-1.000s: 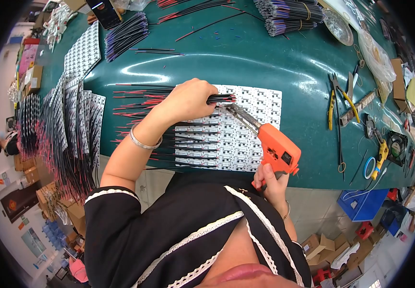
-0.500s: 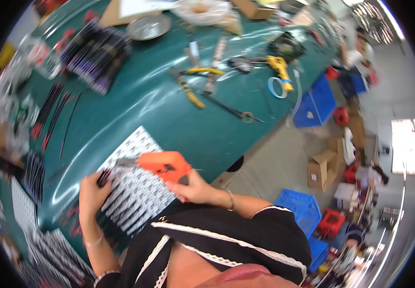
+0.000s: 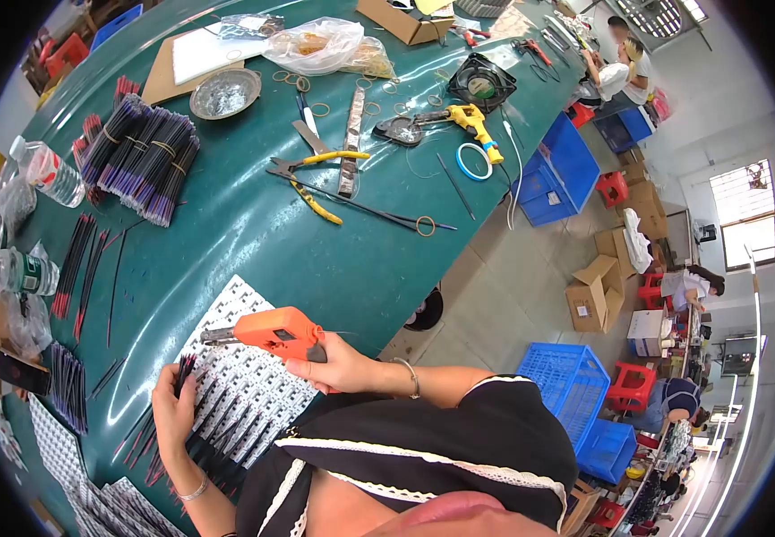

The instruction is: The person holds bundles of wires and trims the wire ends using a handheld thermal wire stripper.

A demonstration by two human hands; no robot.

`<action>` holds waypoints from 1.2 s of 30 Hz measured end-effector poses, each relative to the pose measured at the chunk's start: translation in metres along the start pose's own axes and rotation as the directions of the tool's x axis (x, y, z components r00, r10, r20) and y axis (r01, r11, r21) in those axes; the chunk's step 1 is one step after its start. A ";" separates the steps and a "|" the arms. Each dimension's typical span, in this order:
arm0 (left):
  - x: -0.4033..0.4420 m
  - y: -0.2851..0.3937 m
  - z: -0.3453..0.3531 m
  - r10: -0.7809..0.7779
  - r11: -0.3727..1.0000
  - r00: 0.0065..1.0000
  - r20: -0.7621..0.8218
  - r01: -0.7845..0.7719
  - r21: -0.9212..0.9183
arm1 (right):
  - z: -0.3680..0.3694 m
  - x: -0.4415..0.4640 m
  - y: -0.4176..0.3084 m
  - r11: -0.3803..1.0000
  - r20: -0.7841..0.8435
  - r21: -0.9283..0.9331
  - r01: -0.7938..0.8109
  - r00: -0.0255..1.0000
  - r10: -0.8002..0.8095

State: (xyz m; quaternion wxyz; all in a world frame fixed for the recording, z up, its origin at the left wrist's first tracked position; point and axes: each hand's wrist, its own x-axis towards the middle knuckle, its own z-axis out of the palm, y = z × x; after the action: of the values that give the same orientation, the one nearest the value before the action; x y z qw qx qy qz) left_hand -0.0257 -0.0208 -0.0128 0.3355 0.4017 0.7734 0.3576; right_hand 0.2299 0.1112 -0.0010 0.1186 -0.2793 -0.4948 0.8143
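My right hand [image 3: 341,362] is wrapped round the grip of an orange gun-shaped tool [image 3: 280,333] with a metal nozzle. The nozzle points left over a white sheet with a black pattern [image 3: 242,309]. Beside the sheet's left edge, my left hand [image 3: 172,413] pinches a small bunch of dark wires [image 3: 185,369], just below the nozzle. A row of dark thin wires [image 3: 231,421] lies across the lower part of the sheet, and more wires with reddish ends stick out under my left hand.
Banded wire bundles [image 3: 141,157], a metal bowl [image 3: 226,93], yellow-handled pliers [image 3: 316,183], a yellow gun-shaped tool [image 3: 472,123] and a fan [image 3: 482,82] lie on the green table [image 3: 253,215]. Water bottles [image 3: 25,271] stand left. Blue crates [image 3: 559,385] are at right; people work beyond.
The view has shifted and sharpened, with table items appearing further left. The orange tool and my right hand appear lower and further left. My left hand still holds the wires.
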 end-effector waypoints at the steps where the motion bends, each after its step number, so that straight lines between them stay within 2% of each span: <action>1: 0.000 0.001 0.000 0.018 1.000 1.000 -0.007 -0.018 0.008 | -0.001 0.001 0.000 1.000 -0.001 0.009 0.003 1.000 -0.003; 5: 0.000 0.011 0.001 -0.010 1.000 1.000 -0.017 0.011 0.008 | -0.001 0.002 0.001 1.000 -0.015 0.024 0.006 1.000 -0.005; 11: 0.000 -0.002 0.009 0.050 0.986 0.989 -0.136 -0.027 0.163 | -0.001 0.003 0.001 0.999 -0.010 0.044 0.005 1.000 -0.004; 20: -0.003 -0.009 0.018 0.139 0.974 0.960 -0.242 -0.088 0.209 | -0.002 0.004 0.003 1.000 -0.012 0.025 0.003 1.000 -0.003; 26: -0.005 -0.014 0.020 0.207 0.958 0.945 -0.253 -0.142 0.250 | 0.001 0.003 0.001 0.998 -0.011 0.062 0.013 1.000 -0.013; 29: -0.006 -0.015 0.021 0.226 0.954 0.938 -0.264 -0.159 0.253 | 0.002 0.000 -0.008 0.997 0.006 0.070 -0.046 0.999 0.045; 36: -0.008 -0.011 0.022 0.278 0.941 0.921 -0.274 -0.203 0.270 | 0.004 0.001 -0.007 0.994 -0.008 0.113 -0.016 1.000 0.017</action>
State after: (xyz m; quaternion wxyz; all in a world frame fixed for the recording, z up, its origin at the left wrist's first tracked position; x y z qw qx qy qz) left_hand -0.0086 -0.0263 -0.0311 0.1136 0.4704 0.7977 0.3598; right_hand 0.2261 0.1120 0.0058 0.1298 -0.2799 -0.4452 0.8406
